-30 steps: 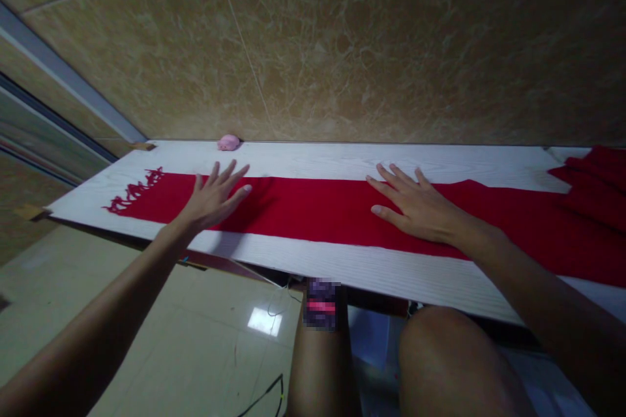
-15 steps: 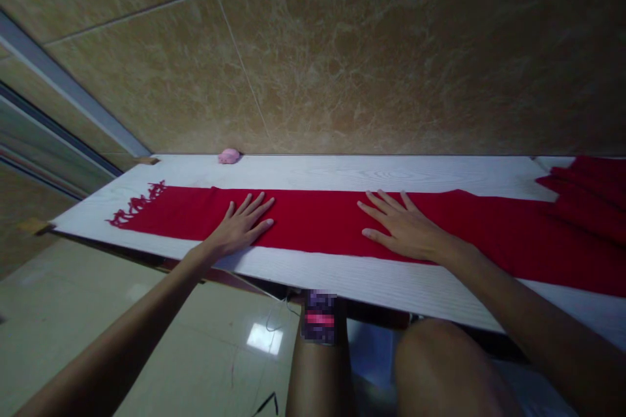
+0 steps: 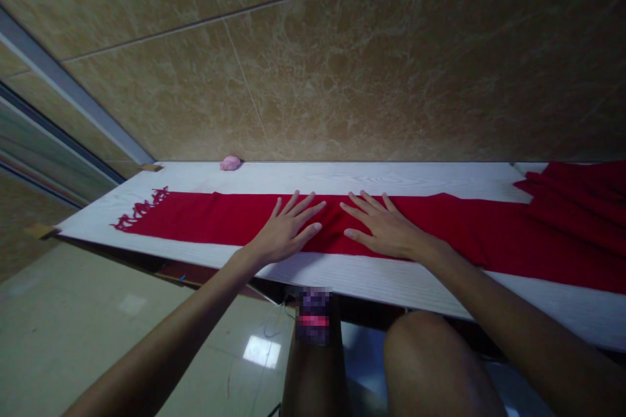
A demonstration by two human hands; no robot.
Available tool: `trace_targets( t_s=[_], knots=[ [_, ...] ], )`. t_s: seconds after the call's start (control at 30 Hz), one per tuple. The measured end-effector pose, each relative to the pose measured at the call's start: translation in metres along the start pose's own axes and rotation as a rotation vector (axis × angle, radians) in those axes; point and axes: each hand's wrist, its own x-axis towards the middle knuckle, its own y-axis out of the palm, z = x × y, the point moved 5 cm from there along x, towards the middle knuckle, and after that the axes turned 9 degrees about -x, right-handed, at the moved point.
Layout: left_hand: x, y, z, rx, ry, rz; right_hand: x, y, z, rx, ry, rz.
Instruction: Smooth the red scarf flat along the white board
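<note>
both hands are spread wide, palms down and fingers fanned, with nothing gripped: the left hand (image 3: pixel 286 232) and the right hand (image 3: pixel 386 228) sit near each other over the middle stretch of the red scarf (image 3: pixel 195 221). in the head view, the only 1 to go by, i can't tell how firmly either palm rests on the cloth. the scarf runs lengthwise along a white tabletop (image 3: pixel 391 178), its fringe (image 3: pixel 141 208) lying at the end beyond the left hand. past the scarf's far edge, a small pink object (image 3: pixel 230 163) sits by the tiled wall (image 3: pixel 342 78). as i'd judge it, the flattening is part done: from the fringe to beyond the right hand the scarf lies fairly smooth, bar 2 small bumps along its far edge. what's left, it seems, is the bunched pile (image 3: pixel 581 202) towards the scarf's other end, its folds not yet spread.
</note>
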Motion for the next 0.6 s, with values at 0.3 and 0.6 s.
trace_targets(
  t_s=[0.3, 0.6],
  knots=[
    [0.044, 0.025, 0.023, 0.060, -0.026, 0.073, 0.005, 0.015, -0.014, -0.012, 0.046, 0.032],
    [0.041, 0.018, 0.029, 0.085, -0.025, 0.088, 0.003, 0.011, -0.012, -0.021, 0.084, 0.071]
  ],
)
